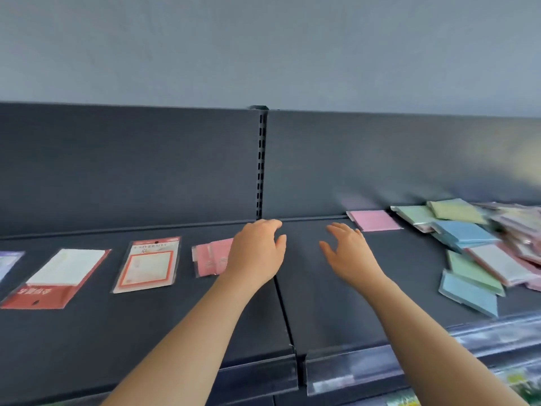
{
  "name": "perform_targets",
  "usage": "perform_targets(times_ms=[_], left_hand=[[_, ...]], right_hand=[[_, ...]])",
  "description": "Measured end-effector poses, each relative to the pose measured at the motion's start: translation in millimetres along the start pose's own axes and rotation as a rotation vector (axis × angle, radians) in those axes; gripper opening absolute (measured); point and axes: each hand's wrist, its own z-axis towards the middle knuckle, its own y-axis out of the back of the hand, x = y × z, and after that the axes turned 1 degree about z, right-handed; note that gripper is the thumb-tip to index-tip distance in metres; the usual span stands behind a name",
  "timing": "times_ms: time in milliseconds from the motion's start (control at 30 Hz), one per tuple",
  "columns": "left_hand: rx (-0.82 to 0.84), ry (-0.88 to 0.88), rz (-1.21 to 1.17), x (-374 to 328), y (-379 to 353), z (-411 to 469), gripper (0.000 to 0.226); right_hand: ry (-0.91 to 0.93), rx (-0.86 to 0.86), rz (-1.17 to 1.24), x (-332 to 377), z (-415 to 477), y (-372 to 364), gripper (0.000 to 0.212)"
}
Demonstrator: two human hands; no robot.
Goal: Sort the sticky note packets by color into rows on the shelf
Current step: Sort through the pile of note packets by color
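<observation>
Centre of frame: left hand (257,247), palm down over the dark shelf (146,332). Holds nothing; fingers (272,224) loosely bent and a little spread, covering the right edge of a pink packet (209,259); cannot tell whether touching it. Just right of it: right hand (348,256), also palm down and holding nothing, its fingers (342,231) relaxed and apart, pointing toward the back of the shelf. Beyond the right hand, against the back panel (409,159): a lone pink pad (374,219), lying flat. Right of frame: mixed heap of packets (468,247) in green, blue, pink and pale tones, overlapping at odd angles. Left of frame, in a loose row, each flat and apart from the next: red-bordered packet (146,266), red-and-white packet (58,276), purple packet (7,260) cut by the frame edge. At the back, between the two shelf sections: slotted upright (260,165).
</observation>
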Motion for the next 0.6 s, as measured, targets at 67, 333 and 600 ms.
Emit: perform_targets(times_ms=[67,333,600], left_hand=[[0.052,-0.041,-0.018,-17,-15,3,0.04],[0.27,-0.163,-0.062,-98,-76,8,0.04],[0.436,-0.135,-0.115,-148,-128,14,0.048]], right_hand=[[-0.06,-0.022,-0.043,-23,-9,10,0.044],[-0.403,-0.022,-0.192,-138,-51,59,0.046],[-0.381,0.017,-0.004,-194,-70,68,0.029]])
